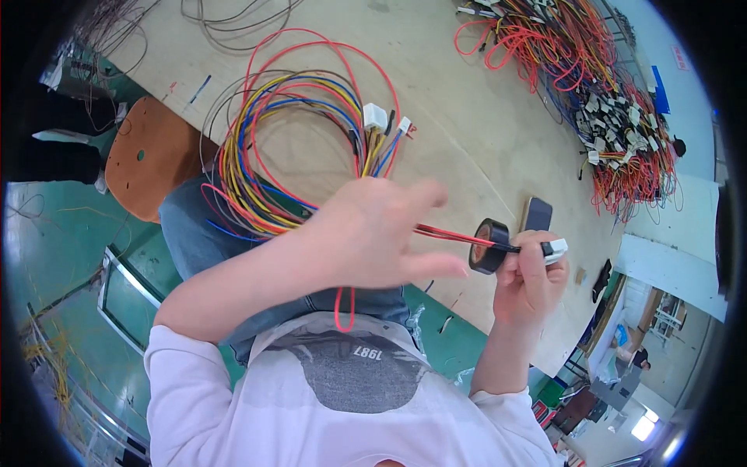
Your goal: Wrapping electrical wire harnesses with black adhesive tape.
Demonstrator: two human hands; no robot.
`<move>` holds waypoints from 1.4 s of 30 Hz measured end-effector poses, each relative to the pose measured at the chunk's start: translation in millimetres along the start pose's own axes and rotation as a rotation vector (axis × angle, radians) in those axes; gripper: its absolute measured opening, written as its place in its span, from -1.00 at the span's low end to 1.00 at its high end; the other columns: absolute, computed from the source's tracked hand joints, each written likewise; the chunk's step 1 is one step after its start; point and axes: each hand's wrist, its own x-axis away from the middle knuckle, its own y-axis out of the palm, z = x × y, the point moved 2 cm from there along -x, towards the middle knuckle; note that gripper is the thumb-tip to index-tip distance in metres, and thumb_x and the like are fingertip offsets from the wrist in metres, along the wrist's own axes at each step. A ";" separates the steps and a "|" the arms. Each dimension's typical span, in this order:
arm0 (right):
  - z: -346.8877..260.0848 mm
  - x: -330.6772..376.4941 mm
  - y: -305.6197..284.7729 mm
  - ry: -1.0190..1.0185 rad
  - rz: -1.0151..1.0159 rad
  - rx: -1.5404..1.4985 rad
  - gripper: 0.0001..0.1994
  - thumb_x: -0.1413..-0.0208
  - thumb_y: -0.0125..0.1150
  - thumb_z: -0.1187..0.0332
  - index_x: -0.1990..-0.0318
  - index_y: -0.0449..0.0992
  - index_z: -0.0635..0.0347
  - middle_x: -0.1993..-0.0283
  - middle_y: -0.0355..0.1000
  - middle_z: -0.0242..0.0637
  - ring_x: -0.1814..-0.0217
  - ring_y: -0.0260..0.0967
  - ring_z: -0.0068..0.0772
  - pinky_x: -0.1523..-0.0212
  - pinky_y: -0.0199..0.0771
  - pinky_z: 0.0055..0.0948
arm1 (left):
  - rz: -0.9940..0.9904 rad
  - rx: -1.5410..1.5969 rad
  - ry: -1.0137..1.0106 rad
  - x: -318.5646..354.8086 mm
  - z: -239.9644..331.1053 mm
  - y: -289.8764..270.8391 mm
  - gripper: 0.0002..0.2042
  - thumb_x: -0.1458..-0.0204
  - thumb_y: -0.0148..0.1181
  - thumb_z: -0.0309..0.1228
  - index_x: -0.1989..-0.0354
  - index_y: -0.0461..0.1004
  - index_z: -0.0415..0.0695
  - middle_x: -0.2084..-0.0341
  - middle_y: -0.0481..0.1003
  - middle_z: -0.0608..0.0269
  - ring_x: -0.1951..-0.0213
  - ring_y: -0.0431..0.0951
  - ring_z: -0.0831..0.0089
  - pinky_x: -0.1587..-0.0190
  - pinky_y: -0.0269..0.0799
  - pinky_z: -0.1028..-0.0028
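Note:
My left hand (381, 229) is over the table's near edge with thumb and forefinger stretched apart. It lies above a coiled wire harness (233, 156) of red, yellow, blue, brown and black wires. Red wires run from beneath this hand to my right hand (533, 280). There my fingers pinch the dark, wrapped end of the wires, just behind a black and white connector (555, 250). A roll of black tape (489, 246) sits on the wires close to those fingers; whether its strip is attached cannot be made out. White plugs (374, 117) end other wires of the coil.
A dark phone (537, 213) lies on the table (451, 93) beyond my right hand. Large bundles of red and yellow wires (545, 39) with white connectors (615, 124) fill the far right. An orange stool (148, 159) stands left, and thin wires lie at the far left.

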 end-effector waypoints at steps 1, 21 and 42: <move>-1.8 0.1 1.1 -0.015 0.003 -0.042 -0.89 0.02 0.14 0.48 0.43 0.36 0.32 0.48 0.33 -0.23 0.62 0.25 -0.58 0.67 0.21 -0.66 | -0.103 0.013 -0.057 -4.0 10.6 1.8 -0.44 0.25 0.32 -0.09 0.18 0.27 -0.23 0.60 0.40 0.12 0.53 0.47 0.24 0.48 0.38 0.41; -3.5 -7.6 7.6 0.035 -0.185 -0.075 -0.91 0.11 0.18 0.54 0.44 0.38 0.29 0.42 0.34 -0.12 0.54 0.23 -0.54 0.54 0.24 -0.62 | 0.025 1.074 0.007 0.0 23.7 14.7 -0.46 0.13 0.25 -0.22 0.03 0.24 -0.25 0.41 0.32 0.32 0.42 0.32 0.61 0.38 0.20 0.62; -14.0 3.5 20.0 -0.211 -0.234 -0.051 -0.91 0.01 0.10 0.49 0.44 0.34 0.29 0.45 0.34 -0.08 0.63 0.22 -0.53 0.64 0.21 -0.61 | -0.053 1.701 -0.572 4.9 18.0 14.7 -0.50 0.23 0.27 -0.55 0.05 0.24 -0.22 0.43 0.34 0.39 0.45 0.33 0.72 0.46 0.22 0.71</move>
